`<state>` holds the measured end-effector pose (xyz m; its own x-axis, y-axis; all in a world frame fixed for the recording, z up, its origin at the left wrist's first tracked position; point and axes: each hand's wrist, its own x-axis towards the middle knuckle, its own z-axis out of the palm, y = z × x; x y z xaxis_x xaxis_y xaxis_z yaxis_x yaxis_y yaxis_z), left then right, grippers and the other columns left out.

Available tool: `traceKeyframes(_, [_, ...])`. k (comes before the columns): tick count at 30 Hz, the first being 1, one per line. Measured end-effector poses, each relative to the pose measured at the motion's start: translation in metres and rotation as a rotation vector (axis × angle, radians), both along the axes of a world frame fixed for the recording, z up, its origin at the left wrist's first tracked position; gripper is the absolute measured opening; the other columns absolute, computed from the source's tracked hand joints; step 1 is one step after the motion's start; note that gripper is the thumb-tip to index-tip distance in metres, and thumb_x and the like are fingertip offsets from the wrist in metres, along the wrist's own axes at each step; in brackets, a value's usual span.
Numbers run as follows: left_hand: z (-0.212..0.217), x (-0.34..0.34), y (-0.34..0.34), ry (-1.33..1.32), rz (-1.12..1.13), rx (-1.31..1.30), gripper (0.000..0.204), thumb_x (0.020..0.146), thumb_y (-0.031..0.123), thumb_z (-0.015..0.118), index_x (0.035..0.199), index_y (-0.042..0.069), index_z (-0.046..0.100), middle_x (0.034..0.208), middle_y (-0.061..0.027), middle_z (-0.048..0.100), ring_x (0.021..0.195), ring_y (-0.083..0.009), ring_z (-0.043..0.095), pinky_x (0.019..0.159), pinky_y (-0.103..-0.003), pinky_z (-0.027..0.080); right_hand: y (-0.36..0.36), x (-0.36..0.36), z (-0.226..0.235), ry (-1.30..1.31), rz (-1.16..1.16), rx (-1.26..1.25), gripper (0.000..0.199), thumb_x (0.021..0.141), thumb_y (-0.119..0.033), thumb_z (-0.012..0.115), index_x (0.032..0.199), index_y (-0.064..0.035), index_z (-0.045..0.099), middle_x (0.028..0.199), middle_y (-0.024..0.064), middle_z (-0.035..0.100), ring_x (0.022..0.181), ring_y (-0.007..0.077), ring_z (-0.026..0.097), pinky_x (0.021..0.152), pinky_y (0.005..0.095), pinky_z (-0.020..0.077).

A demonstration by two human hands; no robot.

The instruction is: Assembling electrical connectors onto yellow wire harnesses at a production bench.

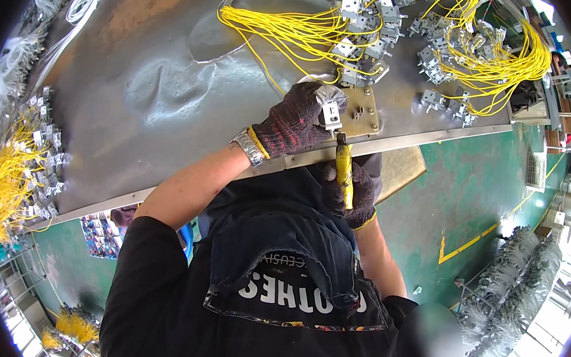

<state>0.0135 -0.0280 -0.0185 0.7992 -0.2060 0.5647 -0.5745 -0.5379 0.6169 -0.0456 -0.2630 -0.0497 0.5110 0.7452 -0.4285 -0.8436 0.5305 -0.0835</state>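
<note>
A gloved left hand (295,119) presses a small metal bracket (331,115) onto a brass plate (364,111) at the tabletop (172,89) edge; the right hand (351,194) grips a yellow-handled screwdriver (344,170) just below it.

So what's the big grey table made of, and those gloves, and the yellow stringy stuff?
The table looks like dull grey sheet metal: it is dented and has a straight folded edge. The gloves, left hand and right hand, look like dark knitted fabric with a speckled weave. The yellow wires seem plastic-coated, smooth and bendy.
</note>
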Motion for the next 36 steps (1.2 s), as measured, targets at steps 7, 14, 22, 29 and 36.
traceKeyframes(7, [-0.008,0.001,0.001,0.078,-0.013,-0.010,0.060,0.070,0.023,0.085,0.121,0.011,0.056,0.117,-0.0128,0.065,0.116,-0.0378,0.057,0.105,-0.050,0.041,0.003,-0.004,0.007,0.012,-0.011,-0.086,0.040,0.098,-0.034,0.052,0.101,0.0041,0.061,0.064,0.0176,0.059,0.044,0.0255,0.055,0.040,0.0340,0.0428])
traceKeyframes(14, [0.010,-0.005,0.000,0.093,0.046,0.077,0.058,0.071,0.017,0.084,0.121,0.007,0.056,0.113,-0.0134,0.065,0.108,-0.0377,0.061,0.096,-0.048,0.048,-0.004,-0.008,-0.007,-0.019,-0.032,-0.071,0.037,0.100,-0.033,0.054,0.117,0.0001,0.056,0.070,0.0185,0.060,0.052,0.0260,0.059,0.044,0.0347,0.0476])
traceKeyframes(22, [-0.005,-0.003,0.002,0.103,0.035,0.024,0.061,0.070,0.020,0.086,0.121,0.008,0.056,0.111,-0.0154,0.065,0.106,-0.0378,0.061,0.097,-0.049,0.047,0.016,-0.012,0.018,-0.484,-0.094,-0.375,0.043,0.095,-0.035,0.066,0.116,0.0011,0.058,0.084,0.0140,0.066,0.057,0.0236,0.062,0.049,0.0329,0.0527])
traceKeyframes(29, [0.016,-0.016,0.002,0.136,0.161,0.327,0.061,0.076,0.037,0.083,0.120,0.004,0.056,0.101,-0.0180,0.065,0.094,-0.0391,0.064,0.082,-0.050,0.053,-0.001,-0.009,0.036,-0.631,0.087,-0.427,0.038,0.087,-0.022,0.078,0.116,-0.0028,0.062,0.093,0.0090,0.068,0.075,0.0172,0.067,0.060,0.0282,0.0548])
traceKeyframes(36, [0.029,-0.016,0.002,0.340,0.153,0.447,0.064,0.074,0.036,0.083,0.124,0.007,0.053,0.102,-0.0211,0.063,0.092,-0.0393,0.064,0.076,-0.051,0.055,0.002,0.002,0.064,-1.600,0.044,-1.383,0.036,0.082,-0.013,0.082,0.110,0.0007,0.065,0.096,0.0041,0.067,0.081,0.0202,0.063,0.077,0.0337,0.0526])
